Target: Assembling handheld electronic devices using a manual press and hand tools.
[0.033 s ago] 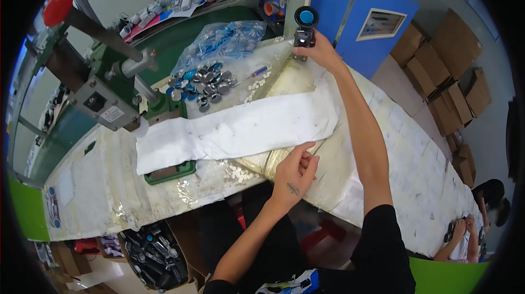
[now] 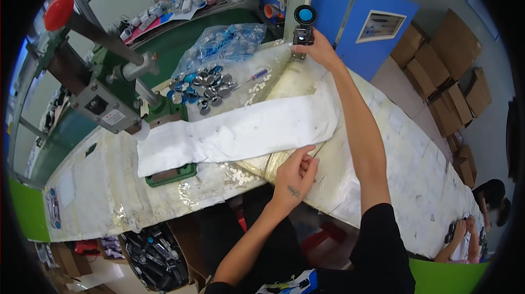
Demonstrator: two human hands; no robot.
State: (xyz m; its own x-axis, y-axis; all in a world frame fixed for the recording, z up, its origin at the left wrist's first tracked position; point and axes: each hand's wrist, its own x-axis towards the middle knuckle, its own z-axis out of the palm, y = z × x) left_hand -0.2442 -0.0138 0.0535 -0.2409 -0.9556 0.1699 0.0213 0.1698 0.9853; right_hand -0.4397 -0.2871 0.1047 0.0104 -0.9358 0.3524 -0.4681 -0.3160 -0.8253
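Note:
My right hand [image 2: 320, 49] reaches to the far edge of the table and is closed around a black handheld device [image 2: 302, 36]. The device has a round black head with a blue disc in its middle. My left hand [image 2: 295, 176] hovers near the front edge, palm down, its fingers loosely curled and partly apart, with nothing visible in them. Just beyond its fingertips lies a long white cloth [image 2: 257, 130], which stretches left over the green base [image 2: 174, 176] of a hand press [image 2: 104, 97] with a red knob.
Silver and blue round caps [image 2: 202, 89] lie in a heap behind the cloth, beside a clear plastic bag [image 2: 221, 42]. Small white pieces [image 2: 239, 175] are scattered nearby. A box of black devices [image 2: 156, 255] stands below the table. A co-worker's hands [image 2: 464, 231] are at far right.

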